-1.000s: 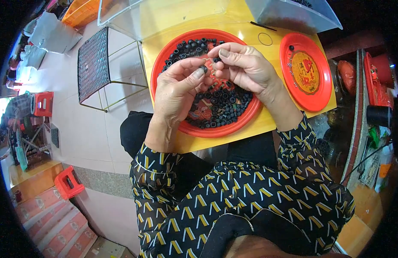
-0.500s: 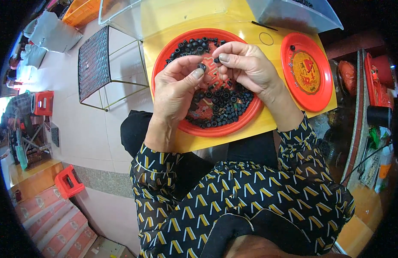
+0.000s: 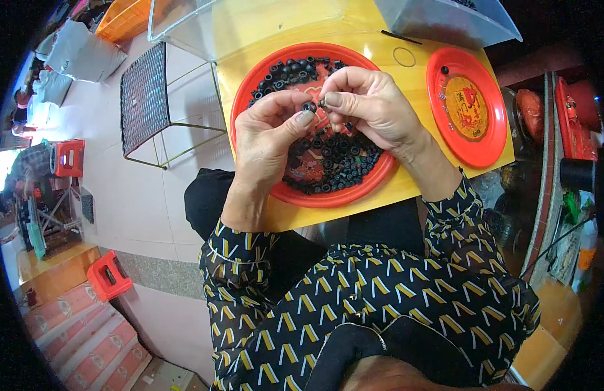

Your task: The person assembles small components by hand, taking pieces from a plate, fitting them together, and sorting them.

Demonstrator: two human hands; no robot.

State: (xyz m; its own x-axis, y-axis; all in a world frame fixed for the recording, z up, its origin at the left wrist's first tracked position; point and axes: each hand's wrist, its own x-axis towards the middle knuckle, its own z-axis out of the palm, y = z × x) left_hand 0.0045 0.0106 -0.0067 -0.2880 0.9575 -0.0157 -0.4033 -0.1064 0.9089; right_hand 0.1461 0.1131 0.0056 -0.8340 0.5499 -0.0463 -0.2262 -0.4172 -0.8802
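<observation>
Above a round red tray (image 3: 247, 98), my two hands face each other. My left hand (image 3: 269, 127) pinches a round black cap-like part (image 3: 308, 107) between thumb and forefinger. My right hand (image 3: 373, 104) is closed on a smaller dark part (image 3: 322, 103), held at the fingertips right beside the round one; whether the two touch I cannot tell. Under the hands, many small black parts (image 3: 341, 163) lie in the tray, ring-shaped and larger at the far side, smaller and piled at the near side.
To the right, a red plate (image 3: 494, 143) bears one black part and several tiny pieces. A rubber band (image 3: 404, 57) and a thin black stick (image 3: 401, 38) lie on the yellow tabletop (image 3: 250, 218). Clear plastic bins (image 3: 204, 32) stand at the back; a woven stool (image 3: 144, 98) is at left.
My right hand has brought its small part down and left, close beside the round part in my left hand. The left hand has barely moved.
</observation>
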